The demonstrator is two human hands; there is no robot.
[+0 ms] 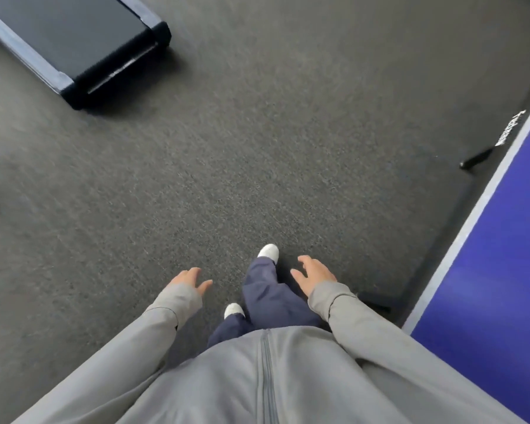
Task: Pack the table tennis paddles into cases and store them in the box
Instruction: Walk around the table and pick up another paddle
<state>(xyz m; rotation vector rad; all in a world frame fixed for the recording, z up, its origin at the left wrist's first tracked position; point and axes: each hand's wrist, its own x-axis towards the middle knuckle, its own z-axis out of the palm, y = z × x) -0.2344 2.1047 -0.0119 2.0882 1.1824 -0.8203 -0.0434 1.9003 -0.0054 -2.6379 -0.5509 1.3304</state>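
the whole view is smeared with motion blur. the blue table (pixel 487 286) is cut off by the right edge, only one white-lined corner showing. beyond that corner, white lettering on a black strip (pixel 508 130) is unreadable. far left of the table, a dark flat machine (pixel 74 41) runs off the top-left edge, its kind unclear.

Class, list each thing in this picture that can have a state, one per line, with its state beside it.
left hand: open, holding nothing
right hand: open, fingers spread, holding nothing
jacket zip: closed
table tennis table: only its blue edge in view, nothing on it
dark platform: flat on the floor
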